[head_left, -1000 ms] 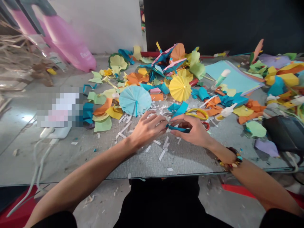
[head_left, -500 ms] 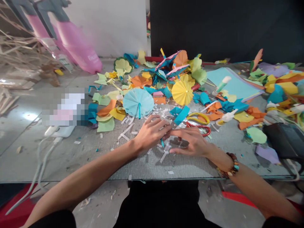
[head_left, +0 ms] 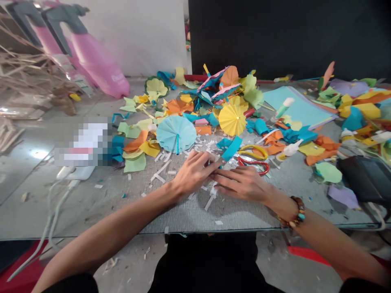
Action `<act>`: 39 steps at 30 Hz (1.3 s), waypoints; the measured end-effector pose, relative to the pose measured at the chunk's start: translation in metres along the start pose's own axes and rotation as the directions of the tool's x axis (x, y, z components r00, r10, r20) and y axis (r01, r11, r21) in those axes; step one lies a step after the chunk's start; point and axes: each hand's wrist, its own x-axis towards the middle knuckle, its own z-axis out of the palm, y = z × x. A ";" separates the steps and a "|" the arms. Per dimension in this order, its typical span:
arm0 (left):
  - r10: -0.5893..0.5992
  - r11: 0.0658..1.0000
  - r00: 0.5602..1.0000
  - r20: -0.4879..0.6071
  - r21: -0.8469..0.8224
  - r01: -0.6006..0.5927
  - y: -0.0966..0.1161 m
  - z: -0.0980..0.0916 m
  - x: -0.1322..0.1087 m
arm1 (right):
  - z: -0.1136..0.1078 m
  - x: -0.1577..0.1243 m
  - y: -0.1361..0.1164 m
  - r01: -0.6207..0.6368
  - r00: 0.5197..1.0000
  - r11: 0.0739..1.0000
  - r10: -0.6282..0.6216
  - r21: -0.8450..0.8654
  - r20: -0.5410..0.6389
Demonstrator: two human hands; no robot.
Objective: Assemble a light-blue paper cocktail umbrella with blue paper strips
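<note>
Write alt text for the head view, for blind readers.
A person's left hand and right hand meet over a grey textured table, anything between them mostly hidden. Beyond lie a pleated pale-blue paper disc, red-and-yellow-handled scissors and bright paper scraps.

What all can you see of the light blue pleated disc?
The light blue disc is round, apparently paper, with pleats fanning from its middle. A narrow, darker blue strip runs from near the centre to the near edge. It sits beyond the left hand, beside a yellow scrap, untouched by either hand. Its underside is hidden.
</note>
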 end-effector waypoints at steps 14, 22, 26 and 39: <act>-0.053 0.979 0.990 -0.132 -0.202 0.025 0.001 -0.002 0.004 | 0.004 0.002 0.007 -0.479 0.829 0.534 0.537 0.697 0.158; -0.010 0.963 0.989 -0.147 -0.269 -0.030 0.000 -0.001 0.004 | 0.003 0.001 0.013 -0.496 0.831 0.540 0.523 0.680 0.191; -0.002 0.970 0.982 -0.188 -0.239 -0.044 -0.001 -0.001 0.004 | 0.003 0.001 0.015 -0.509 0.824 0.513 0.524 0.692 0.218; 0.022 0.991 0.988 -0.155 -0.127 -0.042 -0.010 -0.006 0.004 | 0.004 -0.001 0.023 -0.611 0.757 0.507 0.598 0.608 0.263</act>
